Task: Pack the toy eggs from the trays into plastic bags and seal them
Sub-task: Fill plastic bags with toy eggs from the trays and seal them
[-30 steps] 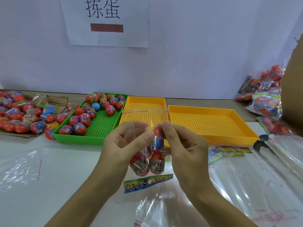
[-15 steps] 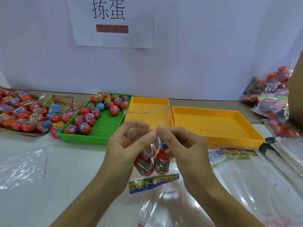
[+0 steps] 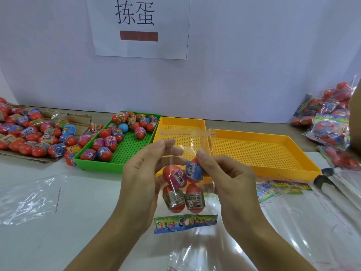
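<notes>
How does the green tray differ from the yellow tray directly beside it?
The green tray holds many toy eggs, mostly toward its far and left parts; the yellow tray beside it shows no eggs. The green tray is in full view, while the yellow tray is partly hidden behind the held plastic bag. Both are shallow, perforated trays standing side by side.

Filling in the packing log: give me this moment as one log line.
step: sealing | bag: held up by both hands, flap open | eggs: four inside | left hand: holds bag | right hand: pinches bag | green tray: eggs remain

Packing workstation — wall sign [image 3: 137, 26], sorting trays [image 3: 259, 151], heaps of bagged eggs [image 3: 330, 122].
</notes>
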The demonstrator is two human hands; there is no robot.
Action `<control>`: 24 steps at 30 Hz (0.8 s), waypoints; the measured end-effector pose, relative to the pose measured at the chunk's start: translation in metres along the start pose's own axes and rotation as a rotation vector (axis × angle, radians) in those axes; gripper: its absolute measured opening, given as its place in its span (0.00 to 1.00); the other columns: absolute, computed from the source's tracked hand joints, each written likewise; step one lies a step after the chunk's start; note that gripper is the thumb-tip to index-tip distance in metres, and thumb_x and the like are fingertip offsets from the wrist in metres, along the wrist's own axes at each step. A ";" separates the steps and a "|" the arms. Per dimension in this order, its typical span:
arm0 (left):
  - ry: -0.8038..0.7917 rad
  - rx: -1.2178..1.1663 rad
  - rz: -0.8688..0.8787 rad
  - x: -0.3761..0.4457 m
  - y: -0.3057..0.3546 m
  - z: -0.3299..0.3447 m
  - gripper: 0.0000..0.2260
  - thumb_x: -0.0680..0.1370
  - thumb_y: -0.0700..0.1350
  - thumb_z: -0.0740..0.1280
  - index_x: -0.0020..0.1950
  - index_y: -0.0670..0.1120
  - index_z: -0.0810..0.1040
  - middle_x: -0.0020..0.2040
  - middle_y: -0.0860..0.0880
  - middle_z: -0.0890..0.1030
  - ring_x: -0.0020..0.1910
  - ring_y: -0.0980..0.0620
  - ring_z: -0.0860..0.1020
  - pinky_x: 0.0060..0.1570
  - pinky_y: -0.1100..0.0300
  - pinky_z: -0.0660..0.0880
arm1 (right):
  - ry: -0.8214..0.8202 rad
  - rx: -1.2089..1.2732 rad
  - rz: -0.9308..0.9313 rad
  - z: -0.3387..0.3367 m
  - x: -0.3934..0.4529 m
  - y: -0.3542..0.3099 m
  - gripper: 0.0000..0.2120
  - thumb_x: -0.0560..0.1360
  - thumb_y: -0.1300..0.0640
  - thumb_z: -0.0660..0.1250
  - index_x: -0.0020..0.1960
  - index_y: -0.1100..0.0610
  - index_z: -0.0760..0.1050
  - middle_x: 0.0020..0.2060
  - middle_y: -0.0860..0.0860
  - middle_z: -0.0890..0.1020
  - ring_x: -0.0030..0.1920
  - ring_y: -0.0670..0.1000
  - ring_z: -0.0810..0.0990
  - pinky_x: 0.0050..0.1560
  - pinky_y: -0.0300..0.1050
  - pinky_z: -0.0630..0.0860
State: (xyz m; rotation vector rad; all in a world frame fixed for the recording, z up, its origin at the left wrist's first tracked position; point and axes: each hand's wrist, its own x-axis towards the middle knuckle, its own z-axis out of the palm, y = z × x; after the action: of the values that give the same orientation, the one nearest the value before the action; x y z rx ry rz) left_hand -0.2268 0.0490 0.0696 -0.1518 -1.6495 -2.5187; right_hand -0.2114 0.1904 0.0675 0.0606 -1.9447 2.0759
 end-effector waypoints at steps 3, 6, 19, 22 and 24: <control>0.028 0.047 0.034 0.001 0.001 -0.001 0.13 0.73 0.51 0.65 0.50 0.46 0.84 0.45 0.44 0.85 0.43 0.48 0.85 0.33 0.59 0.80 | 0.025 -0.033 -0.012 0.001 -0.001 0.000 0.13 0.66 0.40 0.72 0.40 0.49 0.85 0.36 0.50 0.85 0.40 0.50 0.84 0.41 0.49 0.82; 0.030 0.113 0.075 -0.001 0.002 -0.004 0.12 0.73 0.51 0.64 0.47 0.47 0.85 0.41 0.45 0.85 0.40 0.48 0.85 0.33 0.61 0.79 | 0.123 -0.130 -0.067 0.001 -0.003 -0.001 0.16 0.65 0.42 0.74 0.51 0.45 0.80 0.46 0.42 0.84 0.47 0.44 0.83 0.42 0.38 0.80; -0.225 0.539 0.404 -0.018 0.006 0.006 0.12 0.80 0.43 0.60 0.51 0.57 0.81 0.41 0.52 0.83 0.41 0.56 0.82 0.38 0.66 0.79 | 0.201 -0.721 -0.830 0.000 -0.015 -0.009 0.07 0.74 0.56 0.72 0.52 0.49 0.84 0.49 0.50 0.78 0.52 0.53 0.72 0.53 0.45 0.70; -0.266 0.598 0.488 -0.021 0.005 0.008 0.09 0.81 0.46 0.61 0.54 0.55 0.81 0.42 0.53 0.82 0.39 0.53 0.82 0.36 0.58 0.80 | 0.210 -0.714 -0.821 -0.002 -0.015 -0.014 0.07 0.73 0.55 0.73 0.51 0.50 0.84 0.47 0.49 0.79 0.51 0.53 0.72 0.49 0.50 0.72; -0.271 0.642 0.523 -0.020 0.006 0.008 0.11 0.81 0.48 0.59 0.54 0.51 0.81 0.40 0.54 0.81 0.37 0.53 0.80 0.35 0.58 0.78 | 0.234 -0.734 -0.832 -0.004 -0.017 -0.018 0.06 0.73 0.54 0.74 0.50 0.51 0.85 0.46 0.48 0.78 0.50 0.52 0.72 0.47 0.50 0.72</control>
State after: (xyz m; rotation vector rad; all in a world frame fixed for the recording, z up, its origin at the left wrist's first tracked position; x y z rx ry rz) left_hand -0.2062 0.0552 0.0752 -0.7599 -2.0816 -1.5648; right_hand -0.1904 0.1915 0.0810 0.3711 -1.9333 0.7719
